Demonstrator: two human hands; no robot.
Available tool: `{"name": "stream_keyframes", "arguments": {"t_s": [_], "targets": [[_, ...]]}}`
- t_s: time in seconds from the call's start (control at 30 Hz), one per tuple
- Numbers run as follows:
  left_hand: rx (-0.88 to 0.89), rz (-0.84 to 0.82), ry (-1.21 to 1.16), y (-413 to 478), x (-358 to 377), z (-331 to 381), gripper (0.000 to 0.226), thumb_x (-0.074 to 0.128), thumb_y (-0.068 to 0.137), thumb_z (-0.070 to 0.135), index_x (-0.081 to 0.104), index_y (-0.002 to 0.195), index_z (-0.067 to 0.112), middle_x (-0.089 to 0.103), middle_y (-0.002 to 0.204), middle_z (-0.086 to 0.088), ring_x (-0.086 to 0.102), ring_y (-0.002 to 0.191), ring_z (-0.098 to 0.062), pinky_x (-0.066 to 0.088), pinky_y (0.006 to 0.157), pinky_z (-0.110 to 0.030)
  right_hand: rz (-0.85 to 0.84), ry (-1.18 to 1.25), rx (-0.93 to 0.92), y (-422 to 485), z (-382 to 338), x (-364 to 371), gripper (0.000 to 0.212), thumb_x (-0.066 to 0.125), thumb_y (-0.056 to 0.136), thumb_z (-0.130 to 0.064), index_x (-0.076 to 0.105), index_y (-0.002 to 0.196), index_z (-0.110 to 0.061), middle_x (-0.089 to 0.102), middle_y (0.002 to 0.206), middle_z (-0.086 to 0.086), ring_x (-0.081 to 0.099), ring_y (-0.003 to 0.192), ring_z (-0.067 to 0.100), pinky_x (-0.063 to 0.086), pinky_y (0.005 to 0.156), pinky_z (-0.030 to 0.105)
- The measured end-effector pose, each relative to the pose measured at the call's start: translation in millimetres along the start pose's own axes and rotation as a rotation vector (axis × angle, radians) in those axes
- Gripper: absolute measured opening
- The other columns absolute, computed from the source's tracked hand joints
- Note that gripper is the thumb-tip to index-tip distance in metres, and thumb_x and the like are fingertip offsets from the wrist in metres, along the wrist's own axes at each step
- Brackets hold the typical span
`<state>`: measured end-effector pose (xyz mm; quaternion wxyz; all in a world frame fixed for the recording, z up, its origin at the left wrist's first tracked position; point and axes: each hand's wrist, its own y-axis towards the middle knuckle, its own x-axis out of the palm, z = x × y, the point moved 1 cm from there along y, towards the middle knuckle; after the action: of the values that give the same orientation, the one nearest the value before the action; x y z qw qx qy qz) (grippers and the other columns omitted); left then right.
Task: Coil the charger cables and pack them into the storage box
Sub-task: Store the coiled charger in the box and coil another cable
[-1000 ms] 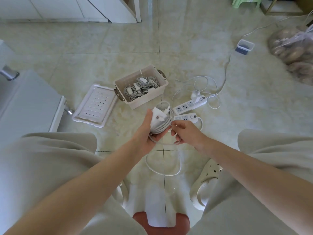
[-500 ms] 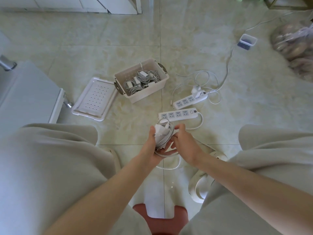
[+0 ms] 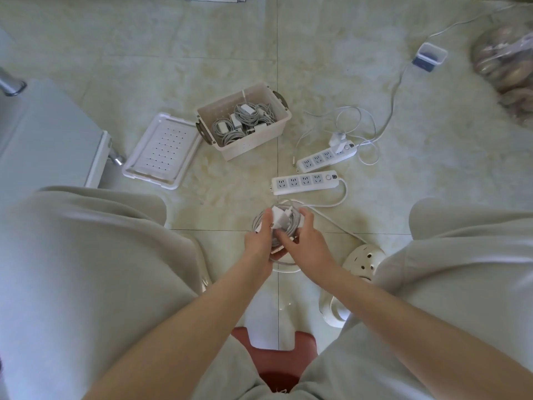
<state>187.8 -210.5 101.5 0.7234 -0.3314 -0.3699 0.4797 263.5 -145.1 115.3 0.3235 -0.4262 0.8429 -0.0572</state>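
We hold a white charger brick with its pale grey cable wound into a coil [image 3: 278, 225] between both hands, low over the tiled floor [image 3: 432, 174] between our knees. Our left hand [image 3: 259, 241] is closed around the coil's near side; our right hand [image 3: 305, 243] pinches the coil from the right. Ahead, the open beige plastic storage box [image 3: 253, 140] already holds several coiled chargers, its perforated white lid [image 3: 163, 150] just beside it. Two white power strips [image 3: 305, 181] lie between.

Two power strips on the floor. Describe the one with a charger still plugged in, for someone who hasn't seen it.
Start at the storage box; two power strips lie to its right. Take the farther power strip, angled. Unlike the nearer power strip, it has a white charger plugged in.
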Motion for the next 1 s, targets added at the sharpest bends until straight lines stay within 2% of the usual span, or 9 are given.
{"name": "stream_keyframes", "arguments": {"t_s": [0.13,0.2,0.4,0.53,0.6,0.7,0.73,0.83,1.0], "targets": [[-0.063,0.075,0.01,-2,-7,-17,0.049,0.061,0.088,0.044,0.06,0.115,0.003,0.065,0.106,-0.02,0.064,0.074,-0.024,0.052,0.045,-0.025,-0.007,-0.09,-0.013,-11,11,11,0.03,0.054,0.091,-0.033,0.04,0.115,-0.024,0.064,0.081,-0.004,0.061,0.072,0.019,0.045,0.065,0.029],[-0.063,0.087,0.021,-4,-9,-23,0.051,0.061,0.088,0.044,0.058,0.115,0.001,0.064,0.106,-0.021,0.064,0.074,-0.025,0.052,0.045,-0.026,-0.008,-0.129,0.005,-11,14,11,0.019,0.048,0.094,-0.034,0.042,0.108,-0.022,0.061,0.073,-0.003,0.061,0.069,0.022,0.045,0.064,0.033],[-0.015,0.08,0.102,-5,-8,-27,0.053,0.064,0.087,0.041,0.055,0.116,-0.002,0.064,0.109,-0.021,0.069,0.088,-0.029,0.059,0.06,-0.035,0.019,-0.486,-0.029,-4,15,1,0.016,0.034,0.098,-0.032,0.044,0.1,-0.02,0.057,0.072,-0.001,0.051,0.065,0.023,0.033,0.058,0.03],[-0.081,0.067,0.117,-4,-9,-28,0.039,0.06,0.089,0.043,0.058,0.101,0.006,0.064,0.091,-0.014,0.064,0.073,-0.025,0.057,0.077,-0.047,0.05,-0.684,-0.081,0,12,-4,0.015,0.036,0.094,-0.03,0.048,0.092,-0.022,0.061,0.078,0.003,0.046,0.071,0.021,0.026,0.058,0.029],[-0.095,0.062,0.115,-3,-8,-25,0.035,0.057,0.091,0.045,0.058,0.09,0.01,0.062,0.084,-0.01,0.062,0.074,-0.023,0.054,0.083,-0.053,0.094,-0.703,-0.114,0,9,-4,0.019,0.038,0.094,-0.031,0.054,0.096,-0.021,0.061,0.08,0.005,0.047,0.081,0.023,0.026,0.065,0.029],[-0.102,0.038,0.104,-2,-5,-21,0.038,0.052,0.092,0.048,0.058,0.085,0.011,0.062,0.08,-0.007,0.061,0.077,-0.021,0.05,0.089,-0.058,0.167,-0.704,-0.132,3,6,-5,0.023,0.042,0.094,-0.03,0.063,0.092,-0.02,0.063,0.079,0.004,0.049,0.093,0.023,0.025,0.077,0.032],[-0.108,0.033,0.093,-2,-4,-20,0.038,0.051,0.093,0.048,0.058,0.086,0.012,0.061,0.08,-0.006,0.061,0.075,-0.02,0.051,0.088,-0.054,0.171,-0.692,-0.105,5,5,-7,0.025,0.042,0.094,-0.031,0.065,0.091,-0.021,0.065,0.08,0.004,0.049,0.094,0.023,0.026,0.08,0.032],[-0.131,0.031,0.073,-4,-3,-20,0.038,0.05,0.093,0.049,0.056,0.093,0.011,0.059,0.082,-0.006,0.059,0.071,-0.018,0.052,0.069,-0.039,0.097,-0.628,-0.038,8,7,-11,0.026,0.044,0.094,-0.036,0.068,0.096,-0.027,0.067,0.085,0.001,0.05,0.098,0.02,0.028,0.085,0.032],[-0.127,0.014,0.123,-2,-3,-18,0.039,0.051,0.093,0.047,0.055,0.104,0.009,0.058,0.081,-0.007,0.057,0.066,-0.018,0.053,0.065,-0.04,0.006,-0.684,-0.011,10,6,-10,0.032,0.039,0.097,-0.039,0.07,0.094,-0.029,0.066,0.087,-0.002,0.047,0.099,0.022,0.03,0.084,0.034]]}}
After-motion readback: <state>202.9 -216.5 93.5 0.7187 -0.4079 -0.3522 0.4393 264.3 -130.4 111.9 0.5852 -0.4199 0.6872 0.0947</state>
